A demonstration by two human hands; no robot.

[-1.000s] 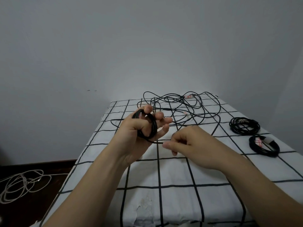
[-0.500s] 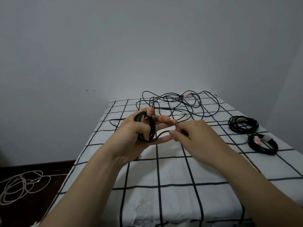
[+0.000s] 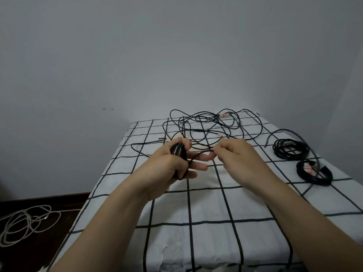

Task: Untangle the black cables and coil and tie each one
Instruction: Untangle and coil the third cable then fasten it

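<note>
Here, round coil of glossy black cable (image 3: 179, 152) on left hand (image 3: 167, 169).

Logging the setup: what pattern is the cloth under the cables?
The cloth is white with black grid lines; head view.

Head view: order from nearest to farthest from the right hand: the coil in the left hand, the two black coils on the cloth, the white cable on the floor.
1. Held coil, in the left hand, just left of the right hand.
2. Far coil and labelled coil, on the right: too close to call.
3. White cable, floor, far left.
</note>
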